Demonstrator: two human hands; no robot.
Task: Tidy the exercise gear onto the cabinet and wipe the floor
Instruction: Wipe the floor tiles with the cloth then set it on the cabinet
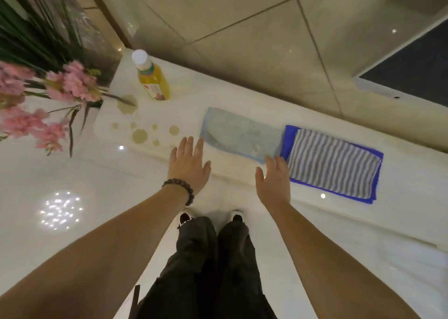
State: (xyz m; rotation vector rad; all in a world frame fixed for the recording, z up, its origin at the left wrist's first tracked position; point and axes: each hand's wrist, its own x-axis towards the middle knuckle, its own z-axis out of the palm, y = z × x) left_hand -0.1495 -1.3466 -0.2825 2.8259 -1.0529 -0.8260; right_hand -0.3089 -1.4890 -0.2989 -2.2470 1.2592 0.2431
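Two bare forearms extend forward from the lower edge of the view, above dark trousers and black-and-white shoes standing on a glossy white floor.

Left hand: palm down, fingers straight and slightly spread, holding nothing. A dark beaded bracelet circles its wrist. The fingertips hover at the front edge of a low white ledge.

Right hand: fingers straight and relaxed, thumb apart, holding nothing. It hovers over the same ledge edge.

Items relative to the hands:
- A pale blue pack of wipes lies flat on the ledge, just beyond and between both hands, near the fingertips of each. Contact cannot be determined.
- A folded grey-and-white striped cloth lies on a folded blue cloth, just outboard of the right hand.
- Several tan liquid spots mark the ledge just beyond and outboard of the left hand.
- A bottle of yellow liquid with a white cap stands farther beyond the left hand.
- Pink flowers with dark stems stand well outboard of the left hand.
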